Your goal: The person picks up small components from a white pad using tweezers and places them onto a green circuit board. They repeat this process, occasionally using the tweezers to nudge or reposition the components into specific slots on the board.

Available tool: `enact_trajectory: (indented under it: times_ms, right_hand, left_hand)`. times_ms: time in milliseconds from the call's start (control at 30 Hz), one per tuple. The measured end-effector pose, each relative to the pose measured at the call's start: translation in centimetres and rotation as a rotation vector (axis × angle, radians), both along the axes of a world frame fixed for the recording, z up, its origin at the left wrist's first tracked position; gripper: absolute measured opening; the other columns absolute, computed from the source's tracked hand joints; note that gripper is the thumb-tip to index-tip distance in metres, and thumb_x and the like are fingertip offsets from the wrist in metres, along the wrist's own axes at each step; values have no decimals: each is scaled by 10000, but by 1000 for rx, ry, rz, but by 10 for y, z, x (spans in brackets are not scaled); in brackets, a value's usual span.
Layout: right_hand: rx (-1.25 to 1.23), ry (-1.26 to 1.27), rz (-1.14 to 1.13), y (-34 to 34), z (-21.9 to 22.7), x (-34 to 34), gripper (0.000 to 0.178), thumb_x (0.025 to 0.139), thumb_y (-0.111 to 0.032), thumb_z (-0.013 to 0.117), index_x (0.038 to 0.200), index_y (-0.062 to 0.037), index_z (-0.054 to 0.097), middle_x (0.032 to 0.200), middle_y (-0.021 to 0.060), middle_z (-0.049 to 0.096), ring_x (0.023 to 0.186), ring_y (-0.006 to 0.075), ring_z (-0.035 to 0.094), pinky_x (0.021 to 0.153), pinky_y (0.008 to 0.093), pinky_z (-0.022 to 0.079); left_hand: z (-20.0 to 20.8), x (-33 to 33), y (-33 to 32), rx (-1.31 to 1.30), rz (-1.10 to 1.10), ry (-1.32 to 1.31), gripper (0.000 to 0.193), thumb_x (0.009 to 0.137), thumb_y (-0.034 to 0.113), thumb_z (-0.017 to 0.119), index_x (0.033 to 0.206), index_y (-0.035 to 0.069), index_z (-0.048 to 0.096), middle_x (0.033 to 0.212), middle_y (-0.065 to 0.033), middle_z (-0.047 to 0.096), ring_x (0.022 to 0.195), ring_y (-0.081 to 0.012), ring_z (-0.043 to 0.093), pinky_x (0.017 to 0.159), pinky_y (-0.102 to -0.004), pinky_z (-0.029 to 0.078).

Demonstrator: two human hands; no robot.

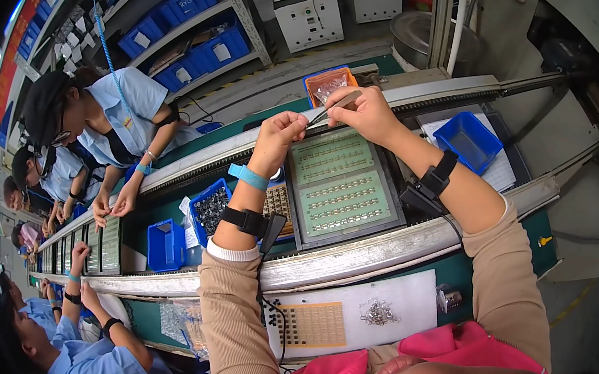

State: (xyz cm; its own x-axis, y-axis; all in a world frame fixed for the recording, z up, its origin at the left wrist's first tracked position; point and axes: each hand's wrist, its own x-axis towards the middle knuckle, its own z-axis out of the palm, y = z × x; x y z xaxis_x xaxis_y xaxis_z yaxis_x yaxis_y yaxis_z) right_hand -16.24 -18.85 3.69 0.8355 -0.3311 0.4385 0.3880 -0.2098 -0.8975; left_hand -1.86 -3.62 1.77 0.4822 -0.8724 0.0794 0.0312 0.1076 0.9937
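Above the far part of the boards, my left hand (279,141) is closed in a pinch; what its fingertips hold is too small to make out. My right hand (365,113) grips a pair of dark tweezers (345,100), their tips pointing left at the left fingertips. Below both hands, a dark-framed tray (397,208) on the conveyor carries two pale green circuit boards (344,217) with rows of small metallic parts. An orange-and-blue bin (311,81) holding clear bags stands just beyond the hands.
Metal rails (353,257) border the conveyor. Blue bins (165,246) stand left and right of the tray, one with dark small parts (211,210). Nearer me, a white mat (411,308) bears a tan grid panel (320,325) and loose metal pieces (379,312). Co-workers (123,119) work at left.
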Motion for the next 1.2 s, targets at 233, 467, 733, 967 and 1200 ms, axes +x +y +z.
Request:
enact_trajectory:
  times_ms: [233, 467, 733, 967, 1200]
  right_hand:
    - [93, -51, 43, -4, 1, 2, 61, 778, 6, 606, 832, 31, 615, 718, 45, 618, 643, 124, 624, 608, 240, 503]
    - [-260, -94, -94, 3, 1, -2, 65, 764, -6, 620, 814, 36, 621, 710, 64, 639, 652, 120, 631, 608, 238, 497]
    - [-337, -107, -98, 2, 1, -4, 91, 752, -20, 631, 822, 38, 626, 716, 73, 657, 660, 111, 635, 615, 237, 490]
    - [-370, -130, -73, 5, 1, -4, 80, 757, -1, 609, 819, 48, 620, 705, 70, 647, 661, 110, 630, 612, 234, 494]
    - [-220, -7, 26, 2, 2, -3, 59, 767, 7, 601, 806, 47, 616, 711, 56, 632, 647, 118, 619, 617, 236, 500]
  left_hand:
    - [-2, -2, -1, -6, 30, -203, 118, 874, 117, 588, 861, 0, 579, 722, 17, 535, 661, -54, 448, 607, -182, 359]
    - [-9, 0, -2, 79, 97, -411, 169, 873, 133, 576, 790, -13, 570, 673, 22, 539, 613, -46, 451, 554, -204, 379]
    - [-8, -4, -3, 148, 197, -706, 188, 856, 131, 597, 759, -27, 569, 631, 10, 529, 588, -50, 437, 524, -220, 373]
    - [-1, -11, -1, 205, 237, -871, 184, 839, 119, 599, 758, -44, 570, 633, -15, 554, 580, -60, 438, 517, -236, 383]
    - [-6, 1, 1, 197, 136, -727, 168, 849, 116, 594, 775, -34, 580, 680, -4, 576, 614, -56, 438, 545, -226, 383]
